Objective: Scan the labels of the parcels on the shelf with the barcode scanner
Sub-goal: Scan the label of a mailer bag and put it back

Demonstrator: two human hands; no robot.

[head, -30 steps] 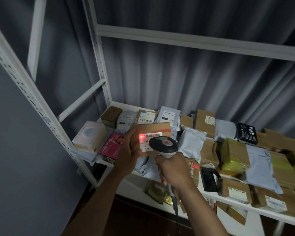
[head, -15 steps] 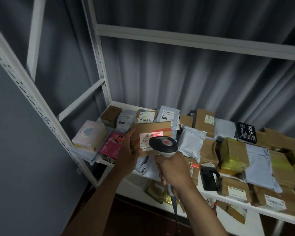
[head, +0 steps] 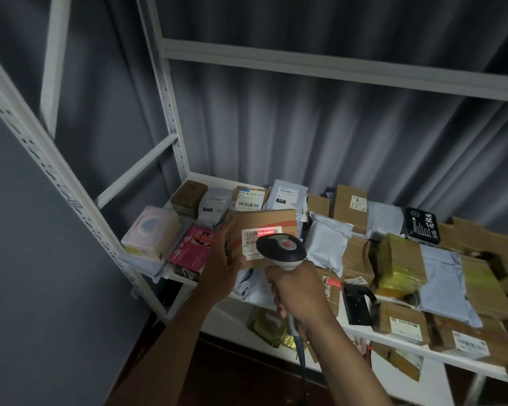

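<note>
At the far left of the white metal shelf point(head: 188, 278) we see a pale pastel square box point(head: 151, 234) and, just beside it, a pink printed carton point(head: 192, 249). Neither shows a label facing us, so we cannot tell whether they have been read.

Next comes our left hand point(head: 220, 273), fingers and thumb curled round the left edge of the brown cardboard parcel with an orange stripe point(head: 264, 227), which we hold lifted above the shelf and tilted towards us. Its white barcode label point(head: 257, 240) faces the handheld grey-and-black barcode scanner point(head: 280, 249), and a red scan line lies across the top of the label's barcode. Our right hand point(head: 298, 291) is clenched round the scanner's handle, with the cord trailing down below the wrist. We judge this parcel to be in the middle of its read; nothing here confirms that the read has registered.

Behind it stand a dark brown box point(head: 188, 196), a grey bag point(head: 214, 202) and two more labelled packets along the back row.

To the right, the shelf carries many more parcels: white poly mailers point(head: 327, 240), plain brown cartons point(head: 351, 209), a yellow-taped box point(head: 399, 265), a black packet with white lettering point(head: 421, 225) and labelled boxes along the front edge. We judge most of the work to be ahead of us, since this stretch is well apart from the scanner and nothing marks any parcel as finished.
</note>
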